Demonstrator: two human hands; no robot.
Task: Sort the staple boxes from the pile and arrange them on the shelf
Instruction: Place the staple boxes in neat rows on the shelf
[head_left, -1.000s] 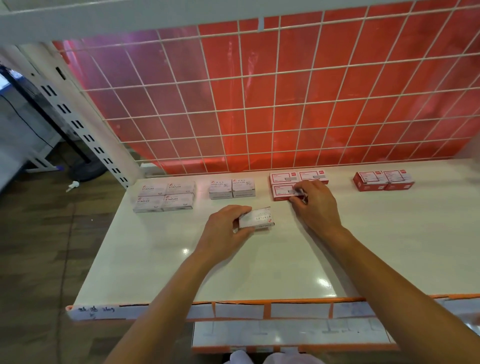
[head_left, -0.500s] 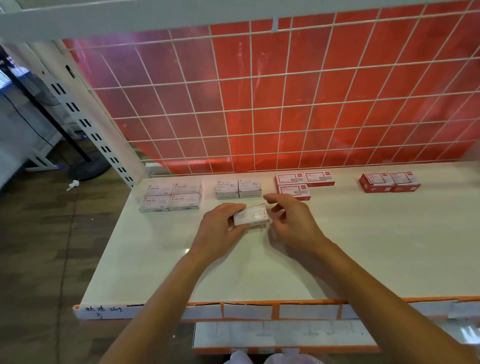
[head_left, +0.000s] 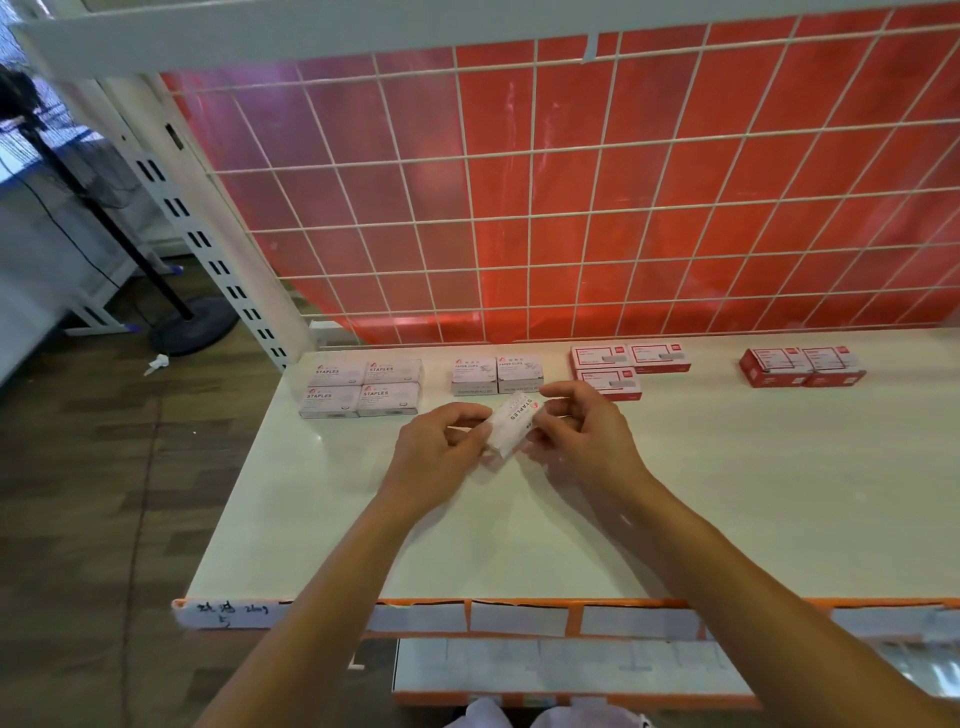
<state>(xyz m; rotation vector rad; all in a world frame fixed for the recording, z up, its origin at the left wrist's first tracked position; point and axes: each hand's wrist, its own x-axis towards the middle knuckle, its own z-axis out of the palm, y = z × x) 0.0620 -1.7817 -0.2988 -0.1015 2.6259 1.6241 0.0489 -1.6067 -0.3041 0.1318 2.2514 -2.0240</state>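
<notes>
Left hand (head_left: 441, 449) and right hand (head_left: 587, 431) together hold a tilted white staples box (head_left: 514, 423) by its ends, both grips closed on it, just above the shelf (head_left: 727, 493) and in front of the paper-clip pair (head_left: 497, 374). Likely error: setting it there by nearness; the matching staples group (head_left: 361, 387) lies further left

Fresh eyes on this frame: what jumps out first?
The red back panel, crossed by white wire, fills the rear of the shelf. Mid-shelf, the left hand and right hand hold one white staples box tilted between them. Behind, sorted groups line the back edge: white boxes at left, red boxes at right.
</notes>
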